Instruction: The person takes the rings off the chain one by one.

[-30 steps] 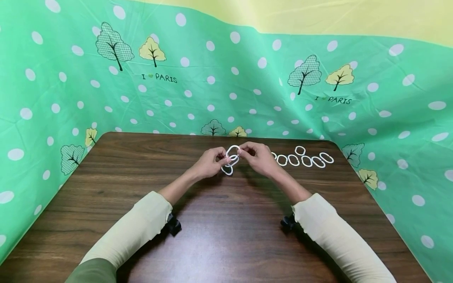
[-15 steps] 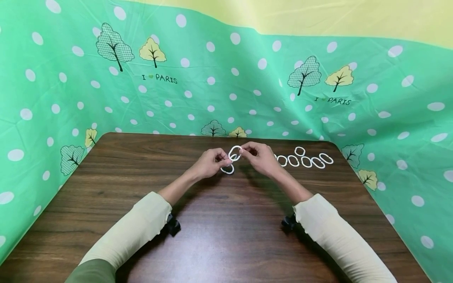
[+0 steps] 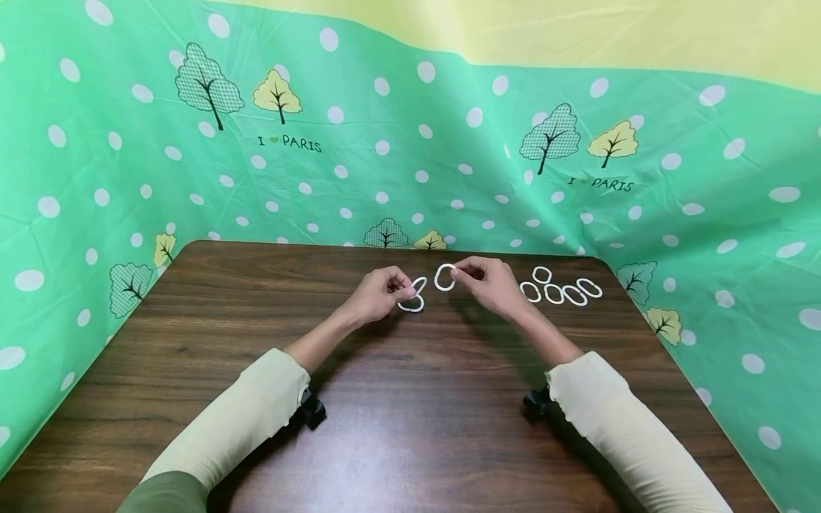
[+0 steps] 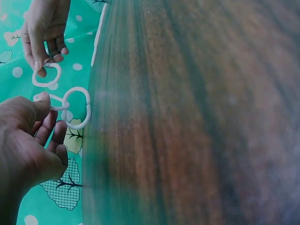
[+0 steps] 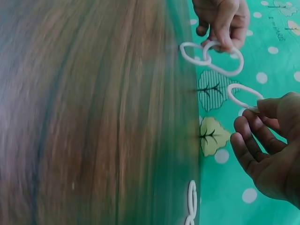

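My left hand (image 3: pixel 383 293) pinches a white oval plastic chain link (image 5: pixel 241 63) between thumb and fingertips. A second white link (image 4: pixel 88 101) is hooked through it and hangs below. To the right of them, my right hand (image 3: pixel 490 283) pinches a single white link (image 3: pixel 437 278) by its edge, with thumb and index finger. A small gap parts this single link from the linked pair in the head view. Both hands are raised near the far side of the table, and the right wrist view shows the other fingers of the right hand loosely bent.
Several more white links (image 3: pixel 541 268) lie in a loose cluster at the back right of the dark wood table (image 3: pixel 410 399); the right forearm passes just in front. A green dotted cloth (image 3: pixel 442 153) hangs behind the table's far edge and along its sides.
My right hand has moved right with its link, which overlapped the left hand's links before and now stands apart from them. The left hand has stayed nearly in place.
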Motion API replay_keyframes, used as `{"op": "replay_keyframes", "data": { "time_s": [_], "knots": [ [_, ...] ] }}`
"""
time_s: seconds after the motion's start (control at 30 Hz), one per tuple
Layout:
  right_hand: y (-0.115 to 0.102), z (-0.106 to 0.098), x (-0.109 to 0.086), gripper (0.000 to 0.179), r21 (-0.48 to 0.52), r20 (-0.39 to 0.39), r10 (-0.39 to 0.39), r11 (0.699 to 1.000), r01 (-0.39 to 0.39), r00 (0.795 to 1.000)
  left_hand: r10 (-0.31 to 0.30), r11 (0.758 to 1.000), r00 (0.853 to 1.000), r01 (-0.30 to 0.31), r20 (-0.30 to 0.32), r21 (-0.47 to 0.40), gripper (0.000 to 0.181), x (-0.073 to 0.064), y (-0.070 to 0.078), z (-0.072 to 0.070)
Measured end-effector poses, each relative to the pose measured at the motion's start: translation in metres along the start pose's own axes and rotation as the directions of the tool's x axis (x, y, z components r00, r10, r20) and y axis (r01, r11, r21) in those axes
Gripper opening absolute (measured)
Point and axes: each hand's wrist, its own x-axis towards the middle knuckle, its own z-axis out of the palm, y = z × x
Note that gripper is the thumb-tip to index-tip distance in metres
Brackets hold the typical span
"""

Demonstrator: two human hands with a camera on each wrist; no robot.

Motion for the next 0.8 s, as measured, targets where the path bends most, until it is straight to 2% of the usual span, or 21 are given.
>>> {"op": "replay_keyframes", "data": {
  "time_s": [0.23,0.43,0.8],
  "knots": [
    [0.017,-0.009,0.004,0.025,-0.039,0.023,0.031,0.999,-0.030,0.999,-0.007,1.000,1.000,0.007,-0.009,-0.005,0.013,-0.001,0.000,-0.002],
    [0.031,-0.012,0.009,0.025,-0.079,0.056,0.092,0.993,-0.087,0.994,-0.004,1.000,1.000,0.004,-0.014,-0.006,0.013,0.001,-0.001,-0.002],
    [0.042,-0.017,0.014,0.027,-0.083,0.133,0.193,0.980,-0.183,0.972,-0.006,1.000,1.000,0.006,-0.022,-0.012,0.012,0.005,0.001,-0.003]
  ]
}}
